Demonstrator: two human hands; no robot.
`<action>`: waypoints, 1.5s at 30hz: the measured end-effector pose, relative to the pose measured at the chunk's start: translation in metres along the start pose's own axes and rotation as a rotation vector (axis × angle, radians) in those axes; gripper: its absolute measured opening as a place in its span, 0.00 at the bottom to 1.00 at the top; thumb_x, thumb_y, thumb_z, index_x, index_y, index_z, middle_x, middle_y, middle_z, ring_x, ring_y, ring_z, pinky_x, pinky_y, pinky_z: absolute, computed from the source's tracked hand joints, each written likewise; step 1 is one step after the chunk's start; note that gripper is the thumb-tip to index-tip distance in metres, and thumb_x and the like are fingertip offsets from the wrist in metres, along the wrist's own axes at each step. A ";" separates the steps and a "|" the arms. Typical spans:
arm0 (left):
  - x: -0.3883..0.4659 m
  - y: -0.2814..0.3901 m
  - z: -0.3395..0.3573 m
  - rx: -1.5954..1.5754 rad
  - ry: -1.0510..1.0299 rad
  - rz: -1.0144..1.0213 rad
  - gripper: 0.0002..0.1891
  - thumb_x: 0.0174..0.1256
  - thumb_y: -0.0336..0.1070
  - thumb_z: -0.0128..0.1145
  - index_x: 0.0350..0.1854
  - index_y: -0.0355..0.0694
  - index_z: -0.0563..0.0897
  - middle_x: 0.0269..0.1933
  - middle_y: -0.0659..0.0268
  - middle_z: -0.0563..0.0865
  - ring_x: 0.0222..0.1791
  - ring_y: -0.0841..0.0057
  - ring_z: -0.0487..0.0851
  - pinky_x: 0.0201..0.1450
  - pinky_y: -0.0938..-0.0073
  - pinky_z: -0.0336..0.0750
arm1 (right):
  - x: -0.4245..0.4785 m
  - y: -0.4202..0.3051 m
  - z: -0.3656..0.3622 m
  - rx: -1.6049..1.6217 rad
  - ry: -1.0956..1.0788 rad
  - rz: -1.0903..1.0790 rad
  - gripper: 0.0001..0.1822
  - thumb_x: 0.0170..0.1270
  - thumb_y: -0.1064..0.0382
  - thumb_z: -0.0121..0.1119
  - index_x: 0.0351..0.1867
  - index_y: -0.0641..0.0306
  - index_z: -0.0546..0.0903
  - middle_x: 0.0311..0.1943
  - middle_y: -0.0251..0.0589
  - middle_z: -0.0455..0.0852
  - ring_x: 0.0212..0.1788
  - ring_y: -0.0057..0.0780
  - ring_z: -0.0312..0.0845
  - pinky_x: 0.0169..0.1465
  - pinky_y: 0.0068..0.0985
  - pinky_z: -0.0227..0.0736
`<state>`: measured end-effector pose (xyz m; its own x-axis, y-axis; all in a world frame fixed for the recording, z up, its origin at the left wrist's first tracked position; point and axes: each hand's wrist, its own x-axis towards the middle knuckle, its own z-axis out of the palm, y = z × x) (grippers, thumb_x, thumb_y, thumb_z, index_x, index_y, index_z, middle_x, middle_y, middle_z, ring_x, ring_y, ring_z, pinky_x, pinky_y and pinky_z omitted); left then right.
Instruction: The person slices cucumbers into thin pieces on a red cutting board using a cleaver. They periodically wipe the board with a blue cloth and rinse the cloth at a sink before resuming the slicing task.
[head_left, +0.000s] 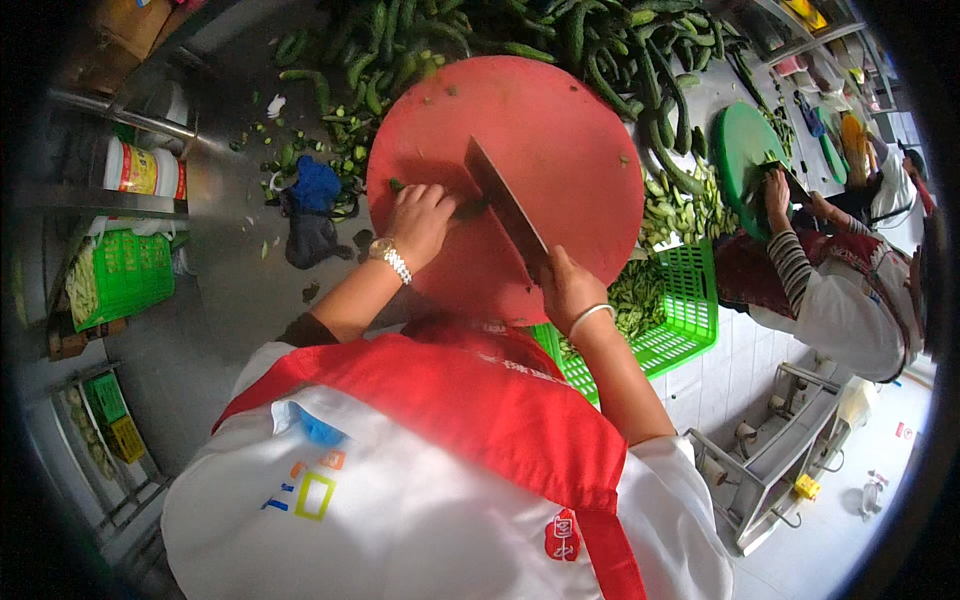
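A round red cutting board (570, 165) lies before me. My left hand (424, 221) presses a short dark green piece of cucumber (470, 209) onto it; the fingers cover most of the piece, and a small end shows past them. My right hand (574, 285) grips the handle of a cleaver (506, 206). Its broad steel blade points away from me and stands close to the cucumber's right end; whether it touches is unclear. Small green scraps dot the board.
Whole cucumbers (390, 30) are heaped behind the board. Cut ends and a blue-and-black cloth item (313, 187) lie left. A green plastic basket (686, 337) with cut pieces stands below right. Farther right, a co-worker's hand (778, 196) works with a knife at a green cutting board (739, 161).
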<state>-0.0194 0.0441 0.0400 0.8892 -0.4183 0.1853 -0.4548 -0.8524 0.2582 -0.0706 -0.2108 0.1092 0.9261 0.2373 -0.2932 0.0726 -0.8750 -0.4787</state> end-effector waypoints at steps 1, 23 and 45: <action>-0.003 -0.003 -0.001 -0.033 -0.009 -0.037 0.15 0.54 0.33 0.62 0.45 0.38 0.80 0.44 0.60 0.76 0.47 0.58 0.75 0.56 0.58 0.67 | -0.002 0.002 -0.003 0.030 0.036 -0.012 0.08 0.62 0.63 0.48 0.42 0.59 0.68 0.39 0.54 0.81 0.41 0.59 0.77 0.40 0.48 0.71; 0.064 -0.094 -0.052 0.063 0.181 -0.056 0.12 0.56 0.28 0.58 0.44 0.37 0.80 0.48 0.57 0.79 0.48 0.59 0.77 0.52 0.60 0.71 | -0.006 0.049 -0.003 0.304 0.271 0.100 0.11 0.65 0.63 0.50 0.45 0.65 0.73 0.36 0.64 0.80 0.42 0.63 0.75 0.42 0.45 0.71; 0.066 0.022 -0.002 -0.243 -0.316 0.158 0.06 0.55 0.35 0.60 0.31 0.39 0.81 0.35 0.57 0.81 0.41 0.58 0.77 0.46 0.58 0.71 | -0.024 0.048 -0.036 0.074 0.102 -0.040 0.08 0.66 0.60 0.50 0.43 0.58 0.72 0.37 0.51 0.82 0.38 0.55 0.78 0.36 0.45 0.72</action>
<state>0.0292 -0.0013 0.0598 0.7618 -0.6460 -0.0492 -0.5520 -0.6869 0.4727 -0.0755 -0.2739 0.1229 0.9560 0.2243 -0.1889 0.0864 -0.8310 -0.5495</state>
